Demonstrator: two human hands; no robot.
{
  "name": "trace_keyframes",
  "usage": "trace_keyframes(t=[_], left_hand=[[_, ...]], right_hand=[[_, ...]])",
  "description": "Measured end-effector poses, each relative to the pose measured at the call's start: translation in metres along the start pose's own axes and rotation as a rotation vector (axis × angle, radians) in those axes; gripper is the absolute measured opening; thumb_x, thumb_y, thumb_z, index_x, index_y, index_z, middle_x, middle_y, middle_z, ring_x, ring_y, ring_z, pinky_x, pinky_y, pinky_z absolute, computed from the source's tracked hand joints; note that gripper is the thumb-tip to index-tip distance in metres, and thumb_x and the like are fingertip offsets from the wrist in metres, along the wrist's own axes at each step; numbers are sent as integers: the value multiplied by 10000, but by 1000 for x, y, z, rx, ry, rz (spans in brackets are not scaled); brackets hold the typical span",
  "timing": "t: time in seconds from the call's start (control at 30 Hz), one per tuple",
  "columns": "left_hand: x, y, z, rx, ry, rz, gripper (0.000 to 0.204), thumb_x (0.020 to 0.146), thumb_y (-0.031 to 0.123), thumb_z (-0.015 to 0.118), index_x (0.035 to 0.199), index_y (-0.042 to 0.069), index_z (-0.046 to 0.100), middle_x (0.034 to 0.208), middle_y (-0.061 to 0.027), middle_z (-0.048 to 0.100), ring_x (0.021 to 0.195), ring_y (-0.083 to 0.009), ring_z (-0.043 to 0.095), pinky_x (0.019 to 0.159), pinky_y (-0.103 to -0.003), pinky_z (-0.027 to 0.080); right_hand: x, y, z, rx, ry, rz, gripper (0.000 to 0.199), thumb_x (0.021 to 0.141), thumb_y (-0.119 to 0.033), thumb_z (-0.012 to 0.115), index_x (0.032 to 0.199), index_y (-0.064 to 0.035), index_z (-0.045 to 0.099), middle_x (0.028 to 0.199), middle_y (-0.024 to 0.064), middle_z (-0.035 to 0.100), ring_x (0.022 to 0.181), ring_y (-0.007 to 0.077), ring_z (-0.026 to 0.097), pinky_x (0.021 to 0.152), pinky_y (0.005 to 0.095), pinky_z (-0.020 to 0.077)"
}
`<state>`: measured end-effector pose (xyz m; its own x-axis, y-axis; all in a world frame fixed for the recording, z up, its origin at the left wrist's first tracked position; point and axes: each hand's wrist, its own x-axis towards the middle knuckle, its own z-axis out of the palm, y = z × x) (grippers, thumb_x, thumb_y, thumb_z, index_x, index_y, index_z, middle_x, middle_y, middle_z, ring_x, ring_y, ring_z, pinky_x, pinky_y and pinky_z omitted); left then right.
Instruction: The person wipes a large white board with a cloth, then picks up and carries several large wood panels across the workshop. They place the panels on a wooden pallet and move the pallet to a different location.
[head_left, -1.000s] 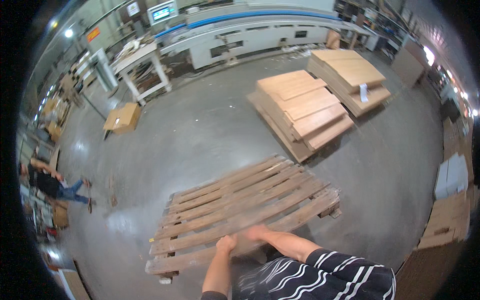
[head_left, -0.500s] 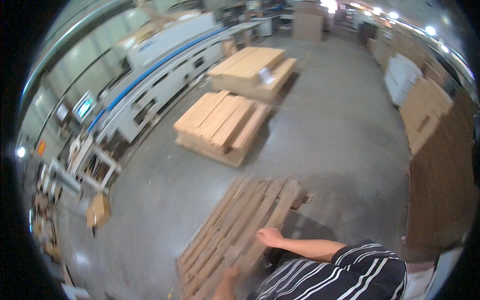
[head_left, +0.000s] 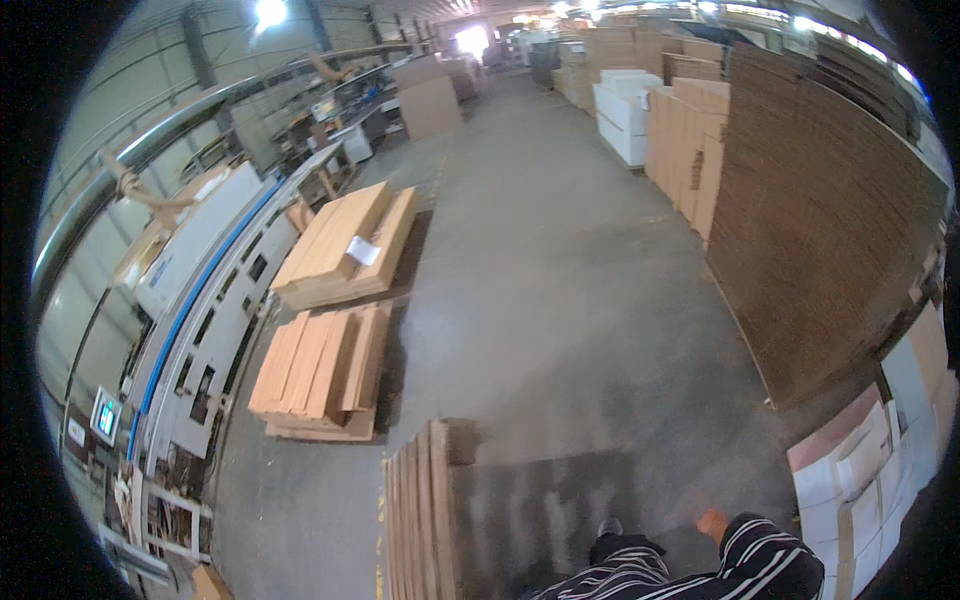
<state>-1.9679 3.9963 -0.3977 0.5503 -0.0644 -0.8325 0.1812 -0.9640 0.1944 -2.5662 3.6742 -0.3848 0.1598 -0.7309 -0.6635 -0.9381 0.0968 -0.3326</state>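
Note:
My right hand (head_left: 712, 522) is out at my right side, past the striped sleeve, small and blurred over the grey floor. Nothing shows in it, and I cannot make out how its fingers are bent. My left hand is out of view. Left of my body is a wooden pallet (head_left: 420, 510), its slats seen steeply foreshortened and its near end cut off by the lower edge. A dark shadow falls on the floor to its right. No visible hand touches the pallet.
Stacks of wooden boards (head_left: 318, 365) and more boards (head_left: 335, 245) stand ahead left, beside a long machine (head_left: 215, 335) with a blue strip. Along the right are a tall stack of brown sheets (head_left: 820, 220), cardboard (head_left: 688, 150) and white flat packs (head_left: 865, 480).
The view has swung right. My right hand has left the pallet's side and moved out to the right; my left hand has gone out of view. The slats look narrower now.

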Motion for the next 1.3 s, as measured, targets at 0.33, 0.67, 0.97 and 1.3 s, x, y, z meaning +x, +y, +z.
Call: trace_keyframes(t=[0.33, 0.67, 0.97, 1.3], left_hand=[[-22, 76, 102, -258, 30, -46, 579, 945, 454, 315, 1204, -26, 507, 1096, -193, 578, 1020, -339, 545, 872, -433, 430], [0, 146, 194, -609, 46, -80, 559, 951, 454, 305, 1191, -3, 520, 1025, -171, 600, 941, -331, 569, 828, -438, 449], [22, 231, 250, -471, 15, 18, 528, 987, 422, 258, 1142, -5, 529, 915, -155, 611, 687, -298, 590, 607, -383, 471], [-46, 414, 318, -749, 100, -430, 609, 966, 499, 269, 1150, -31, 505, 997, -171, 612, 842, -388, 574, 738, -438, 471]], right_hand=[[73, 52, -88, 53, -36, 206, 470, 868, -412, 488, 1097, -24, 621, 1163, 202, 588, 1075, 361, 556, 906, 441, 435], [244, 19, -213, 133, 35, 62, 385, 811, -413, 544, 994, -102, 677, 975, 158, 667, 922, 351, 628, 810, 441, 485], [352, 41, -310, 97, -19, 93, 331, 847, -352, 591, 842, -30, 670, 705, 91, 654, 632, 209, 628, 587, 365, 490], [512, 85, -413, 366, -546, 231, 379, 893, -397, 541, 871, -37, 658, 725, 66, 647, 591, 178, 590, 553, 350, 477]])
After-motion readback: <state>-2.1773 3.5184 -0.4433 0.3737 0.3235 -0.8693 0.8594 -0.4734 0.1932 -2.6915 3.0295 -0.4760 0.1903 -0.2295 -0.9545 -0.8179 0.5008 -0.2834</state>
